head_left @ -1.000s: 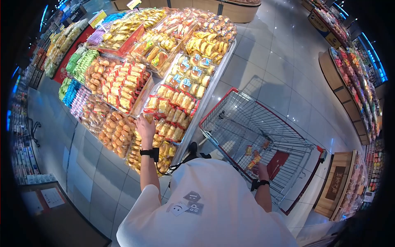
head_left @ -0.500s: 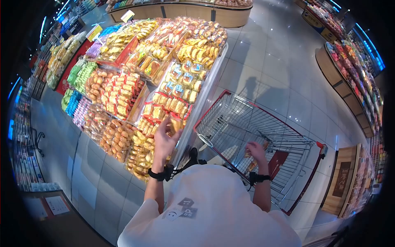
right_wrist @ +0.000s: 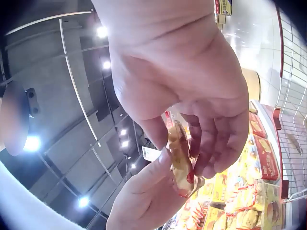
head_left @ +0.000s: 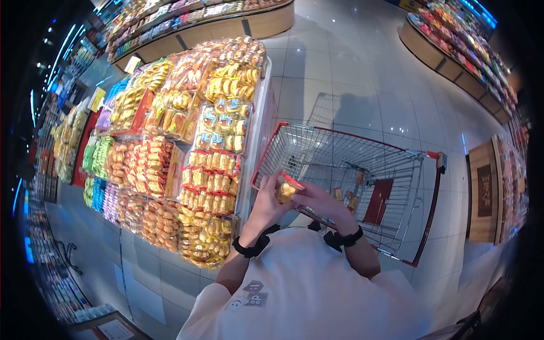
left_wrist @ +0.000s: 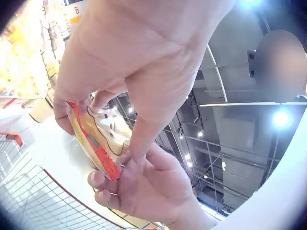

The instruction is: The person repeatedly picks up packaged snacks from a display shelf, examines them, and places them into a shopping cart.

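Note:
A small wrapped bun (head_left: 287, 190) in clear plastic with a red edge is between both hands, in front of the shirt. My left hand (head_left: 267, 207) grips it, thumb on one side and fingers on the other. From the other end my right hand (head_left: 324, 204) pinches the same pack (right_wrist: 180, 160), thumb and fingertips on its sides. In the left wrist view the wrapper (left_wrist: 103, 136) shows a printed pattern and a red seam. Below and right of the hands stands a shopping cart (head_left: 378, 202), with a few packs (head_left: 350, 199) inside.
On the left a sloped display (head_left: 253, 170) bears rows of wrapped breads, including red-trimmed packs (head_left: 208, 180). A curved shelf (head_left: 226, 24) lies beyond it. More stands (head_left: 447, 62) and a wooden cabinet (head_left: 483, 190) line the right, with tiled floor between.
The left hand has left the display with a wrapped bun and moved right, in front of the body. The right hand has come from over the cart to meet it. The view has turned.

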Tool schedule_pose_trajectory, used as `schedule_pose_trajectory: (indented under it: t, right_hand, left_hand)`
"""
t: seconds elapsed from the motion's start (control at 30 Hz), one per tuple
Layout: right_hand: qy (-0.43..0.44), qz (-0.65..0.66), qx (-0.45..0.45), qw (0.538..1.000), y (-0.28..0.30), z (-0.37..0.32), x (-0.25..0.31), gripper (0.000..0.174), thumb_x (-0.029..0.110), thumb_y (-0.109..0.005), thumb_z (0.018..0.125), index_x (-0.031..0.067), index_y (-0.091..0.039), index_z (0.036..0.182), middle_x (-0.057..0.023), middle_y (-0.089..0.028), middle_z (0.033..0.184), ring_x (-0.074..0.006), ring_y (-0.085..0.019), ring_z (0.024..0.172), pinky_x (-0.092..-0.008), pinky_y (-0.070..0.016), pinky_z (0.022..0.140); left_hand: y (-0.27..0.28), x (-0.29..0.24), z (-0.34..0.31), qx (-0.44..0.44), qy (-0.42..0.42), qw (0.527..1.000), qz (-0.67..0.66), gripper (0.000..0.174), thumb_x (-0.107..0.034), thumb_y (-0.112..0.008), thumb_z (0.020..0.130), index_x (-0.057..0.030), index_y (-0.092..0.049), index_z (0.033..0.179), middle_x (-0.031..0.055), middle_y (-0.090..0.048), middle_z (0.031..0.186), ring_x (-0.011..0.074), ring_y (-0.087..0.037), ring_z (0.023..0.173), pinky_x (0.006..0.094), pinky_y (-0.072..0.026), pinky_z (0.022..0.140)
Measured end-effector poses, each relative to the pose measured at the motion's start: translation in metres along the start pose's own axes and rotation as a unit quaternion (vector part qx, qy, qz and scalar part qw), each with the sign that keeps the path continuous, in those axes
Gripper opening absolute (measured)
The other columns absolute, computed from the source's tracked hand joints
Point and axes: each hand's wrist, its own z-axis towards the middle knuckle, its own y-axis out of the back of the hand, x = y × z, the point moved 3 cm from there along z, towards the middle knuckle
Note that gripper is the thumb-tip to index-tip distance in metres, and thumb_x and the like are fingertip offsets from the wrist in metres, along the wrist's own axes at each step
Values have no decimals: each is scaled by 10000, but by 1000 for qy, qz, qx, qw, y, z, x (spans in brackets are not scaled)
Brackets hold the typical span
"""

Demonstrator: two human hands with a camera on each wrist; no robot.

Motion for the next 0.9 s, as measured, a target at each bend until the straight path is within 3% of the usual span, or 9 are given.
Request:
schedule_pose_trajectory:
  t: [0.1, 0.17, 0.2, 0.27, 0.37, 0.67, 0.83, 0.9]
  right_hand:
    - [29, -13, -50, 998, 9, -4, -5, 371, 133, -626, 969, -14, -562, 1304, -69, -674, 1101, -119, -641, 942, -278, -534, 825]
    - [22, -21, -82, 996, 17, -9, -7, 356, 129, -631, 963, -16, -578, 1283, -70, -684, 1075, -121, -646, 933, -278, -534, 825]
    - [14, -35, -109, 993, 23, -12, -9, 341, 126, -636, 957, -18, -593, 1263, -71, -694, 1050, -122, -652, 924, -279, -535, 825]
    - [17, -39, -119, 992, 33, -13, -17, 340, 124, -636, 953, -21, -599, 1258, -83, -700, 1053, -127, -658, 934, -283, -533, 831]
    - [19, -46, -102, 994, 40, -16, -26, 416, 106, -652, 948, -8, -549, 1336, -90, -657, 1186, -145, -637, 1038, -300, -528, 905]
    - [69, -32, -83, 994, 29, -18, -17, 452, 155, -681, 939, -10, -546, 1338, -76, -645, 1189, -127, -615, 1049, -295, -515, 928]
    - [66, -206, -155, 964, 28, -19, 1, 369, 228, -706, 926, -36, -642, 1175, -41, -667, 1005, -97, -597, 932, -274, -515, 858]
    - [79, -181, -168, 966, 30, -16, -3, 345, 214, -701, 928, -40, -651, 1156, -40, -672, 983, -96, -601, 920, -273, -518, 843]
  left_hand:
    - [-10, 6, -5, 66, 26, 997, 11, 807, -113, -855, 718, 40, -452, 1400, 141, -583, 1125, 220, -612, 1033, 317, -516, 874]
    - [-21, 34, -9, 75, 72, 988, -117, 608, -100, -805, 813, 38, -521, 1332, 98, -634, 1064, 153, -637, 959, 289, -530, 836]
    - [-22, 40, -10, 81, 73, 987, -114, 608, -100, -805, 813, 38, -521, 1332, 98, -634, 1064, 153, -637, 959, 289, -530, 836]
    - [-25, 50, -13, 110, 118, 970, -181, 410, -86, -741, 888, 44, -584, 1244, 61, -674, 996, 112, -649, 895, 269, -537, 805]
    - [-24, 44, -12, 147, 128, 964, -182, 351, -83, -727, 896, 56, -609, 1196, 56, -688, 982, 104, -646, 886, 268, -535, 809]
    - [-24, 35, -1, 169, 92, 976, -98, 312, -88, -707, 903, 64, -614, 1159, 85, -699, 942, 109, -657, 881, 266, -523, 750]
    - [-26, 38, 3, 163, 56, 980, -96, 327, -95, -700, 913, 89, -610, 1168, 117, -711, 973, 126, -665, 896, 281, -533, 773]
    - [-24, 36, 5, 162, 58, 980, -101, 336, -99, -700, 915, 97, -608, 1172, 129, -716, 989, 133, -670, 908, 287, -538, 787]
